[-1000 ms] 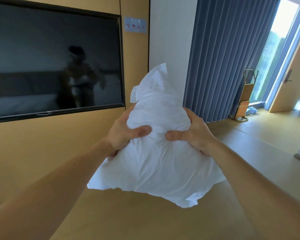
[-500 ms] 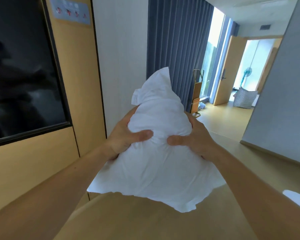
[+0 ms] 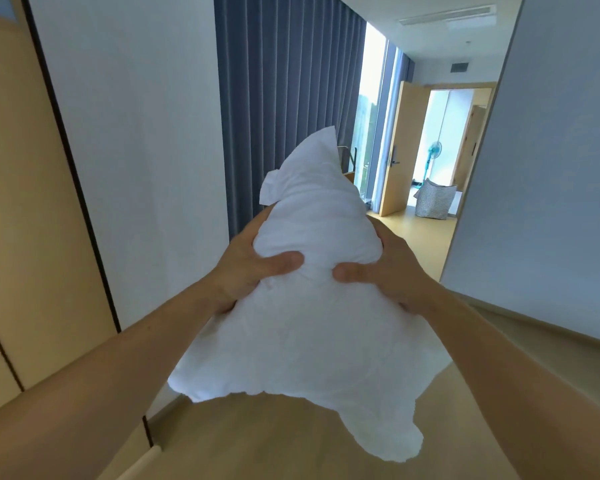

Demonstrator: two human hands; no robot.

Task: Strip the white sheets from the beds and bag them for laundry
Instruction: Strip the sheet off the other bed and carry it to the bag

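Head view: the left hand (image 3: 250, 271) and the right hand (image 3: 388, 275) each grip one side of the white pillow (image 3: 312, 334) in the middle of the frame, thumbs on top, so it does not drop. A gray bag (image 3: 434, 202) stands far off at the right, maybe for the laundry.

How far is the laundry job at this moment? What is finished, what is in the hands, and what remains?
Done: one white bundle is gathered up, off any bed. In hand: the left hand and the right hand grip it in the air. Left: it is not bagged; a patterned bag stands beyond the open door. No bed is in view, so further stripping cannot be judged.
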